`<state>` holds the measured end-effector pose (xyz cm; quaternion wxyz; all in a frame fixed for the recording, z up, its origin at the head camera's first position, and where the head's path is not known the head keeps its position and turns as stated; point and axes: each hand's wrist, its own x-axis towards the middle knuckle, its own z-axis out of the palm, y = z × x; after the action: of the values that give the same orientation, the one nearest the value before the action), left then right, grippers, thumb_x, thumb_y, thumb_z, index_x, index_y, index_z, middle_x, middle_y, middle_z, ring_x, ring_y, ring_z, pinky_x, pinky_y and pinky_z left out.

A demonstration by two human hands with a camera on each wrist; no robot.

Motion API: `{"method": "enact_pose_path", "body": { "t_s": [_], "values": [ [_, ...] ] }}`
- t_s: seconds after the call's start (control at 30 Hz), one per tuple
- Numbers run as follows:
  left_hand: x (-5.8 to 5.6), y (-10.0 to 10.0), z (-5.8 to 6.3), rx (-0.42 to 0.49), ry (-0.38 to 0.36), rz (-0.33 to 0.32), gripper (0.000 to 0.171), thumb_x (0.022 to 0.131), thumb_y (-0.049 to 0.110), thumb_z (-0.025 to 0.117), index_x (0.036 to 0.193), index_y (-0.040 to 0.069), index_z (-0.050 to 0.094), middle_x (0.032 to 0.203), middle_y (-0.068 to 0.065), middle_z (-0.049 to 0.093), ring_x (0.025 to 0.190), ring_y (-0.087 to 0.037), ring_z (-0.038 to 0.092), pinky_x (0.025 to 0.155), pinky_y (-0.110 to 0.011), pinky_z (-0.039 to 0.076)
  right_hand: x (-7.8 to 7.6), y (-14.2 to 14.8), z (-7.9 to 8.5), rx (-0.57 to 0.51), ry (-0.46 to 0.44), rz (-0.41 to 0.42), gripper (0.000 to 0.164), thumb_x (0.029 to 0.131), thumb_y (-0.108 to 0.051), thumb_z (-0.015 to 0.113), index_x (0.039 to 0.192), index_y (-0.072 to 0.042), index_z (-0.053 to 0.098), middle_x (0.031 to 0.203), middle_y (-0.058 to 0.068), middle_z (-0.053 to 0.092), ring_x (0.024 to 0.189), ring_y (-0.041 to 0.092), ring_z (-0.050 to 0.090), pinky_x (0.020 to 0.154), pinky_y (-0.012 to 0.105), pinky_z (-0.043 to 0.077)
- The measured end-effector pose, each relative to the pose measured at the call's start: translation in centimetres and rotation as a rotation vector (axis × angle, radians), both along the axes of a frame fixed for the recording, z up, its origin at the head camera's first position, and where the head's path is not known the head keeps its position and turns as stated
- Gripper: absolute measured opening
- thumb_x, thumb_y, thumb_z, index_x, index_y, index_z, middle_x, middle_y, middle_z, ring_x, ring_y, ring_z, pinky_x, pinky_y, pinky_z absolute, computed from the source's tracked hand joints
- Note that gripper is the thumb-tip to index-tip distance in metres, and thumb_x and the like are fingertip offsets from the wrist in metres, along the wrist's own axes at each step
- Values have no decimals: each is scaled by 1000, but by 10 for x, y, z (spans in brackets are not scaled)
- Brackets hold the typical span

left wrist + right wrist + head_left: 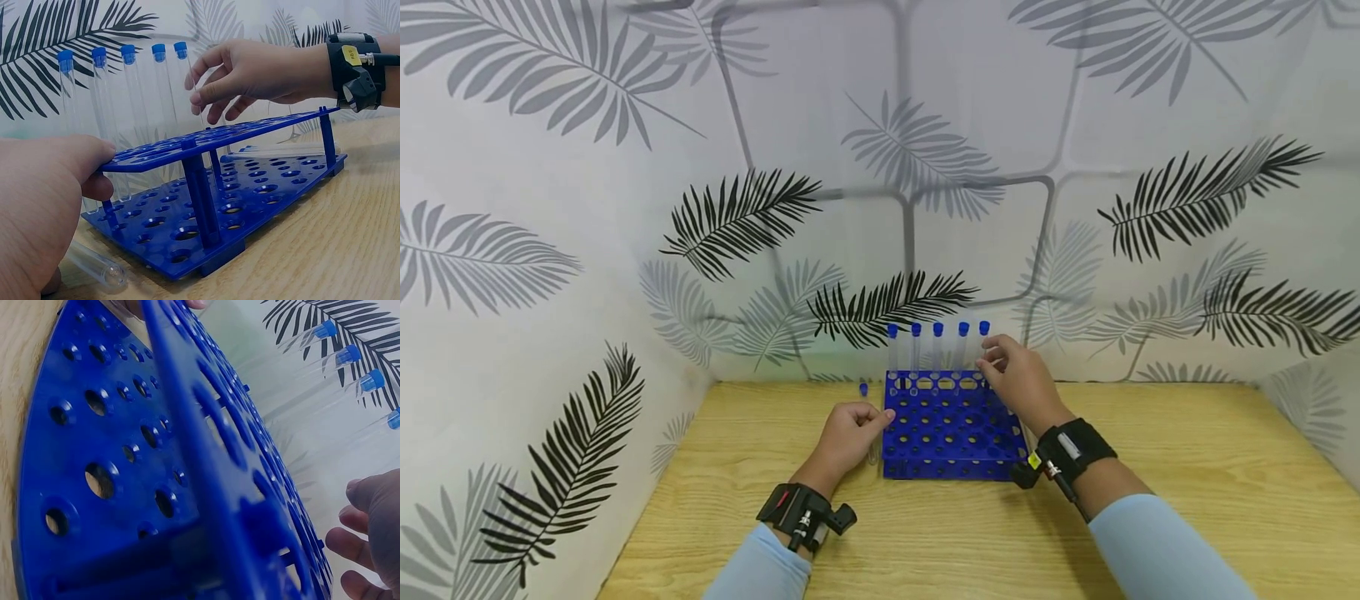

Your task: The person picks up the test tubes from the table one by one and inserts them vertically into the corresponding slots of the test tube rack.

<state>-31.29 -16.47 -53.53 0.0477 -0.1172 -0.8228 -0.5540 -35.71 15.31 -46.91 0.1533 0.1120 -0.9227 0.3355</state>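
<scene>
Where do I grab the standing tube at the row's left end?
Probably just under its blue cap, from the left: the tube stands with its top poking above the rack, and the next tube is on its right.

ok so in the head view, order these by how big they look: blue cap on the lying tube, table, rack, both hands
Largest to smallest:
1. table
2. rack
3. left hand and right hand, too alike to rank
4. blue cap
</scene>
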Motion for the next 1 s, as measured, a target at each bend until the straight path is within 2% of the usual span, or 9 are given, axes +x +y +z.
{"method": "enact_pose_path", "body": {
  "t_s": [0.13, 0.33, 0.6, 0.73, 0.8, 1.0],
  "values": [
    [0, 1, 0, 2, 0, 2, 41, 110, 32, 79, 75, 11, 77, 61, 7, 48, 57, -15, 50, 88, -39, 53, 0, 0, -1, 3, 8, -6, 35, 113, -21, 74, 144, -5, 67, 124, 20, 82, 113, 40, 82, 92, 57, 67],
    [0, 1, -1, -3, 2, 5, 41, 110, 32, 79, 75, 11, 77, 61, 8, 49, 57, -14, 50, 92, -39, 54, 4, 1, -3, 2, 35, -5, 42, 110, -18, 77, 147, -2, 66, 121, 19, 82, 115, 40, 82, 93, 56, 67],
    [0, 0, -1, -3, -21, -6, 40, 110, 35, 79, 78, 11, 79, 61, 7, 52, 55, -14, 52, 78, -33, 53, 11, 16, -7, -21, 40, -35, 40, 111, -18, 72, 147, -2, 65, 121, 19, 81, 115, 41, 80, 92, 57, 65],
    [0, -2, 0, 5, -26, -4, 40, 110, 35, 79, 79, 11, 80, 61, 6, 54, 50, -14, 55, 70, -30, 53, 15, 28, -7, -53, 24, -43, 38, 112, -18, 70, 146, -1, 67, 122, 20, 80, 117, 43, 78, 93, 58, 64],
    [0, -2, 1, 12, -24, -6, 40, 110, 35, 78, 79, 10, 80, 61, 6, 54, 49, -14, 56, 67, -31, 53, 17, 34, -8, -73, 3, -48, 39, 112, -19, 70, 147, -1, 67, 123, 20, 80, 116, 43, 77, 89, 56, 65],
    [-1, -2, 0, 19, -23, -15, 40, 110, 34, 79, 78, 10, 80, 60, 6, 54, 51, -14, 55, 72, -31, 52, 20, 52, -12, -83, -62, -71, 43, 113, -21, 68, 151, -1, 64, 128, 24, 76, 117, 45, 76, 84, 52, 65]
  ]
}}
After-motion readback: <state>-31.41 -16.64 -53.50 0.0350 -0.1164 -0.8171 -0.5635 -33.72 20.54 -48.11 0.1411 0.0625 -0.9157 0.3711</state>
